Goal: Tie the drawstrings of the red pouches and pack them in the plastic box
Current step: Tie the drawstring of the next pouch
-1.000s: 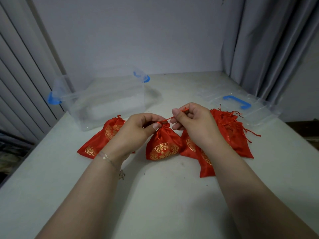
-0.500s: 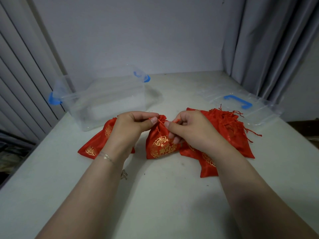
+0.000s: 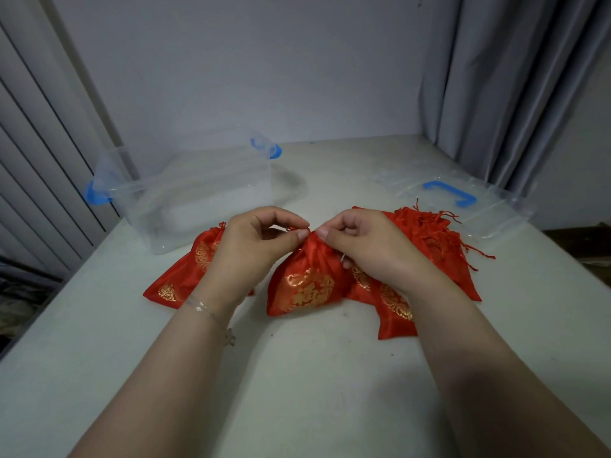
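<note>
White table (image 3: pixel 297 375) is filling my head view. I'm seeing my left hand (image 3: pixel 254 246) and right hand (image 3: pixel 367 249) pinching the drawstring (image 3: pixel 299 229) atop the middle red pouch (image 3: pixel 305 285); the plastic box (image 3: pixel 198 196) is sitting behind, left.

No writing, label, brand or number can be read anywhere here. The only marks are gold woven ornaments on the red pouches, such as the middle pouch (image 3: pixel 305 285), and they are too blurred to read as characters.
</note>
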The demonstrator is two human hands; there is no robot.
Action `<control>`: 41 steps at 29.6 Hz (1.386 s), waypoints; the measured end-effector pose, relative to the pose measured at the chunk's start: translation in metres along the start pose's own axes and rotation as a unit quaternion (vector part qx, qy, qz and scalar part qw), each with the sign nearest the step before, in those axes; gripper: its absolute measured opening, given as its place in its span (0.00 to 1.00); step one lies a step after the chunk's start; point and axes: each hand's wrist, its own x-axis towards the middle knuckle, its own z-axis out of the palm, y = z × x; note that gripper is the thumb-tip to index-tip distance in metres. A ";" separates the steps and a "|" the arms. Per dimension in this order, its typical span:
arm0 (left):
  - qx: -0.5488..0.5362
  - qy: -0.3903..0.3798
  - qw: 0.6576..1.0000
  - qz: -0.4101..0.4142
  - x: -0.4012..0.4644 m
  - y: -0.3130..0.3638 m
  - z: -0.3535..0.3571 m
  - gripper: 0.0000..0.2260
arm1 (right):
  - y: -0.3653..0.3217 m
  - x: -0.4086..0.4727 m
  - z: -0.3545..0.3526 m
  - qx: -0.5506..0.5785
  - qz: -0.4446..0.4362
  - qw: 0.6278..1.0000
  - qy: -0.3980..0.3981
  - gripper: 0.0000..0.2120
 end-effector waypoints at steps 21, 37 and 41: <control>0.317 0.014 0.911 0.262 0.003 -0.021 0.010 0.05 | 0.010 0.009 0.013 0.000 -0.091 0.992 0.082 0.07; 0.480 0.060 0.806 0.341 0.001 -0.026 0.018 0.03 | 0.018 0.010 0.005 0.075 0.035 0.997 0.005 0.07; 0.474 0.069 0.807 0.344 0.001 -0.026 0.017 0.04 | 0.016 0.010 -0.001 0.089 0.055 0.994 -0.021 0.06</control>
